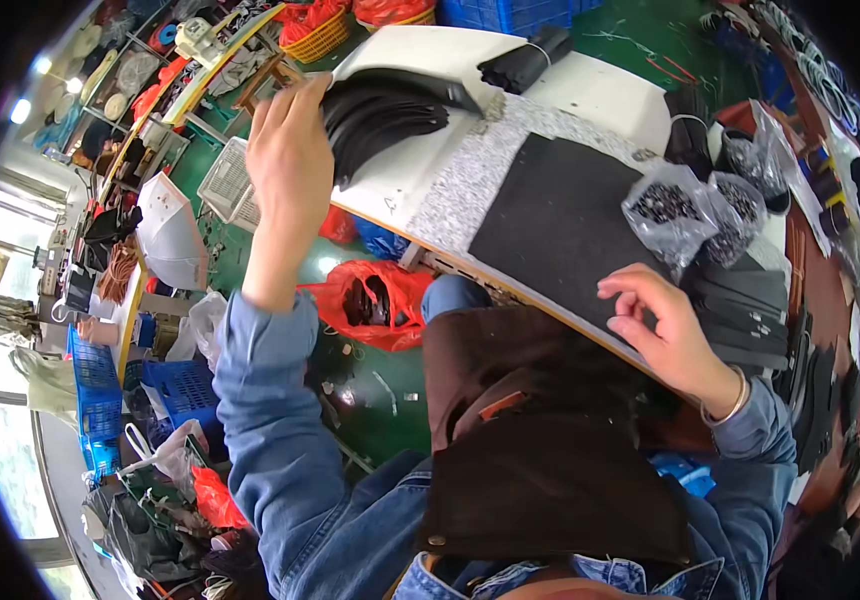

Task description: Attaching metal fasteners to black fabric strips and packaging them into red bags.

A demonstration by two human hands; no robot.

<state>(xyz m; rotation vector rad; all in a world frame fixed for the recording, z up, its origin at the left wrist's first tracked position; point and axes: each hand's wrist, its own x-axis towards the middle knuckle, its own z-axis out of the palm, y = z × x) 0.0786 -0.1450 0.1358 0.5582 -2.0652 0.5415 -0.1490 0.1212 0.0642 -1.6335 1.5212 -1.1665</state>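
My left hand (292, 165) is raised at the left end of the white worktop, its fingers closed at the end of a black strip (405, 80). That strip arches over a fanned stack of similar black strips (380, 135). The fingertips are partly turned away. My right hand (665, 325) hovers by the near edge of a black mat (570, 225), fingers loosely curled, thumb apart, holding nothing. Beside it lies another pile of flat black strips (740, 315). Two clear plastic bags of small dark pieces (665, 205) rest beyond that hand.
A tied black bundle (527, 62) lies on the far side of the worktop, another (688, 130) at its right end. Under the front edge hangs an open red plastic bag (375, 305). Blue baskets (97, 400) stand at left; a blue crate (505, 14) is behind.
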